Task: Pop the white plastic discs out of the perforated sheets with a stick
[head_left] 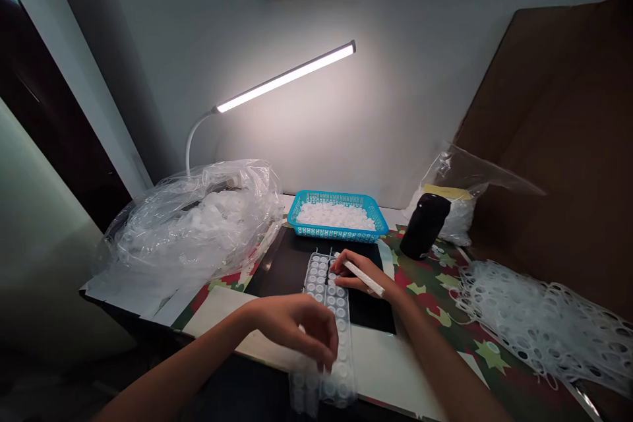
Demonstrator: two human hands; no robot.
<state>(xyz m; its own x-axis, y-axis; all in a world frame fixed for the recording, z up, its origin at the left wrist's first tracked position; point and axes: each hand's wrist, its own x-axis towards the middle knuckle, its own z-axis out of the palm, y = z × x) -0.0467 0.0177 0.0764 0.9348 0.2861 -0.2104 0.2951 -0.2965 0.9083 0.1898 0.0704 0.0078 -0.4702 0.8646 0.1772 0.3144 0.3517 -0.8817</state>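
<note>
My right hand [359,271] is closed around a white pen-like stick [364,278] with a rough, wrapped-looking surface. Its fingertips lie at the upper part of a long clear plastic sheet [341,323] that carries rows of round, cap-like pieces. A thin dark line shows beside those fingertips. My left hand [299,328], slightly blurred, hovers over the nearer part of this sheet with its fingers curled down. What sits between its fingertips, if anything, is hidden. Below that hand, a blurred strip of similar round pieces [303,392] hangs by the table edge.
Behind the sheet stands a blue basket [337,235] of small white pieces. At left lies a big clear bag [198,224] under a lit lamp [287,77]. On the right are a black upright object [425,225], another clear bag [457,217] and a heap of translucent rings [539,323].
</note>
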